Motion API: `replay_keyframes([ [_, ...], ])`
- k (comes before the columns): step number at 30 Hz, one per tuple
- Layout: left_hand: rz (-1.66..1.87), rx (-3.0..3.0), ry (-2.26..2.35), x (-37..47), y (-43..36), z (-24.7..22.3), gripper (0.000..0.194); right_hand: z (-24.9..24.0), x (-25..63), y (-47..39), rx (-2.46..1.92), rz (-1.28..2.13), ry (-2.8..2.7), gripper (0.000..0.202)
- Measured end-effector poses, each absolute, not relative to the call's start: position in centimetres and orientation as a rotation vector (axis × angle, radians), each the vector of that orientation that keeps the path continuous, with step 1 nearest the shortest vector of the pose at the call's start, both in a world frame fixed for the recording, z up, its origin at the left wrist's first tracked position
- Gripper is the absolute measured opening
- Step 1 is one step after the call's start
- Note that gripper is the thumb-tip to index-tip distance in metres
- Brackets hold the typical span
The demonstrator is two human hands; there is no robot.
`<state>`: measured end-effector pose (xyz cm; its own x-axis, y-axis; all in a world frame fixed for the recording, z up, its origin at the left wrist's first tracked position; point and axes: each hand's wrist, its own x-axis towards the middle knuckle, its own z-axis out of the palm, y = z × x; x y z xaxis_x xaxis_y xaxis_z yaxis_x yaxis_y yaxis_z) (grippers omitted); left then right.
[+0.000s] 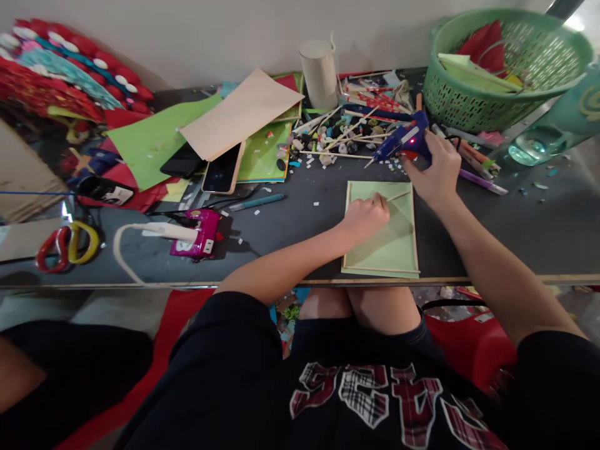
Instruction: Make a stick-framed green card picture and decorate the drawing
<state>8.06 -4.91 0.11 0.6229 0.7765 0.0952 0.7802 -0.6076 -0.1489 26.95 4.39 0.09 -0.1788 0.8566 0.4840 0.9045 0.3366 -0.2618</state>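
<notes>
Head view: left hand (366, 219) pinches a stick (400, 195) on the sheet (379, 253) atop the table (290, 219); beyond the sheet, right hand (439, 172), closed round the glue gun (397, 141), could drip glue by tilting it.

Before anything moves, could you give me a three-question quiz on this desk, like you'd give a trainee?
1. Which thing is the right hand holding?
A) phone
B) glue gun
C) cup

2. True or false: the scissors lie in the basket.

3. Fill in the colour: the left hand is over a pale ____ sheet.

Key: 1 B; 2 false; 3 green.
</notes>
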Motion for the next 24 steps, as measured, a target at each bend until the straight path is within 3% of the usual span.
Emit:
replay_keyframes([
  [24, 0.061, -2.7, -1.324, 8.2, -4.9, 1.0, 0.046, -0.3, 23.0, 2.2, -1.589, -0.058, -2.193, 0.056],
])
